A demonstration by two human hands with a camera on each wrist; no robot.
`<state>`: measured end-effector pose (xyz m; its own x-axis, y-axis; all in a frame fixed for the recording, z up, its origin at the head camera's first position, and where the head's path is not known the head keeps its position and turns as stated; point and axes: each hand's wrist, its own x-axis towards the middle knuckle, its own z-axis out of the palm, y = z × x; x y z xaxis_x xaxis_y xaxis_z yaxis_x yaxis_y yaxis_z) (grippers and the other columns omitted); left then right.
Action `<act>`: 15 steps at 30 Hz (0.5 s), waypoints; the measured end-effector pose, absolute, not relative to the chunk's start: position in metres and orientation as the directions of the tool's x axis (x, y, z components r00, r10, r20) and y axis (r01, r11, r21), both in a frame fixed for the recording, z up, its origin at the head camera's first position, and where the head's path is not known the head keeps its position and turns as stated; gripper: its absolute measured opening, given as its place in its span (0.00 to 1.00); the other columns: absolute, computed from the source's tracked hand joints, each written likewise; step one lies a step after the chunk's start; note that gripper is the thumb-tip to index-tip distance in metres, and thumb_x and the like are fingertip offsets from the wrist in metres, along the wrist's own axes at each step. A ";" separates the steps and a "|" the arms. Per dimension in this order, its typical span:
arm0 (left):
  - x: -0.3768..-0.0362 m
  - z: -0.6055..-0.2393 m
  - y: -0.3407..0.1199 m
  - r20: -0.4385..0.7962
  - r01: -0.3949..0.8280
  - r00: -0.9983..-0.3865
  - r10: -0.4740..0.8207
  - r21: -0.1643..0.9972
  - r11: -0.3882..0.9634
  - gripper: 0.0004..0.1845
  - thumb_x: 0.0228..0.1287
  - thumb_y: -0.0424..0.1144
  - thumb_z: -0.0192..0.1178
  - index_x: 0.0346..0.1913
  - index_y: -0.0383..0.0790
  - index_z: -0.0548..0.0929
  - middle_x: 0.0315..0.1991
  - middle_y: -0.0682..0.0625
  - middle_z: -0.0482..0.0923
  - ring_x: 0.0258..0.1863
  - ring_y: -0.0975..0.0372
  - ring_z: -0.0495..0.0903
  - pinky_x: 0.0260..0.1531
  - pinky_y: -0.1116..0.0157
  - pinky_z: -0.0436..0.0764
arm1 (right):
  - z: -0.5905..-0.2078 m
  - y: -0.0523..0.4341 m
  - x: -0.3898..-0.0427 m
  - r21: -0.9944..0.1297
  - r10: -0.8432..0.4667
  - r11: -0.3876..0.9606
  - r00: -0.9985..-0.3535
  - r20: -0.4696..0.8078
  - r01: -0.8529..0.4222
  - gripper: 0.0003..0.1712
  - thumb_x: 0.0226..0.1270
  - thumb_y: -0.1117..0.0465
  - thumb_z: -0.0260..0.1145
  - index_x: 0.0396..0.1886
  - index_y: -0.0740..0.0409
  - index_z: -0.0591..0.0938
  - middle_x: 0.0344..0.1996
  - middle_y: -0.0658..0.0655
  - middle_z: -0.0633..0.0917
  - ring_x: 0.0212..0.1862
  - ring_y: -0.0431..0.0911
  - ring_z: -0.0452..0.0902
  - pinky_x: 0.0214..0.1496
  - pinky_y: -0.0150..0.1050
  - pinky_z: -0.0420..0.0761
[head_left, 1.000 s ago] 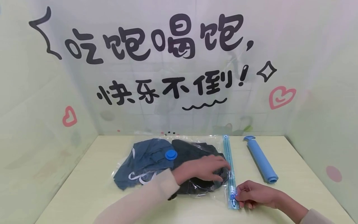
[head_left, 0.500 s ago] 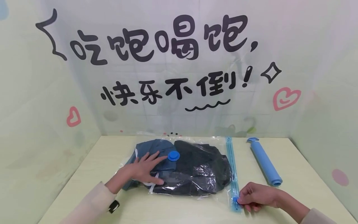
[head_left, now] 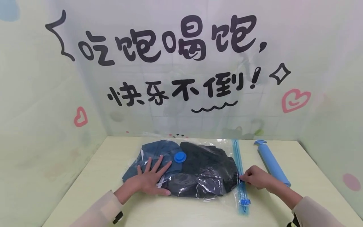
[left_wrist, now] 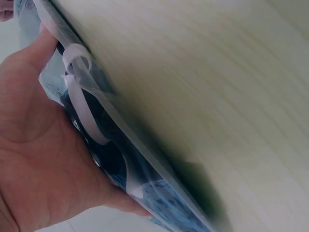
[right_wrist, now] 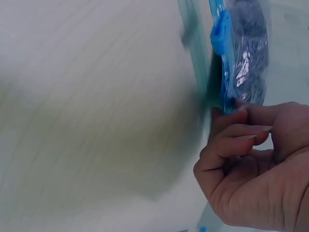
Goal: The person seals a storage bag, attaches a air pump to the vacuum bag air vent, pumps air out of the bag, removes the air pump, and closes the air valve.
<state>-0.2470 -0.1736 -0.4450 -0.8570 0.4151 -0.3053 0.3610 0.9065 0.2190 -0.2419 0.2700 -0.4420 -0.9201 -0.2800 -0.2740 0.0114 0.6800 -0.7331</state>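
A clear vacuum bag (head_left: 215, 186) full of dark and blue clothes lies flat on the table, with a round blue valve (head_left: 180, 156) on top. My left hand (head_left: 152, 179) presses flat on the bag's left part, fingers spread, just left of the valve. In the left wrist view my left hand (left_wrist: 34, 159) lies against the bag's plastic (left_wrist: 125, 164). My right hand (head_left: 246, 178) pinches the blue zip strip (head_left: 237, 157) about halfway along the bag's right edge. A blue slider clip (head_left: 245, 201) sits on the strip nearer to me, free of the hand. The right wrist view shows my right hand (right_wrist: 241, 125) with its curled fingers at the zip strip (right_wrist: 223, 72).
A blue hand pump (head_left: 273, 164) lies on the pale table (head_left: 93, 186) to the right of the bag, close behind my right hand. Pale green walls with black lettering and pink hearts close in the back and both sides.
My left hand moved from the bag's right side to its left and now lies flat there. My right hand let go of the slider clip and slid farther up the zip strip.
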 end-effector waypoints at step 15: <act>-0.237 -0.446 -0.132 -0.236 0.347 -0.898 0.370 0.135 0.928 0.61 0.51 0.83 0.54 0.83 0.61 0.44 0.82 0.42 0.29 0.76 0.34 0.32 0.56 0.20 0.43 | -0.447 0.297 -0.261 -0.703 -0.205 0.711 -0.963 -0.177 -0.022 0.17 0.74 0.65 0.63 0.21 0.60 0.77 0.16 0.49 0.67 0.20 0.42 0.62 0.23 0.35 0.63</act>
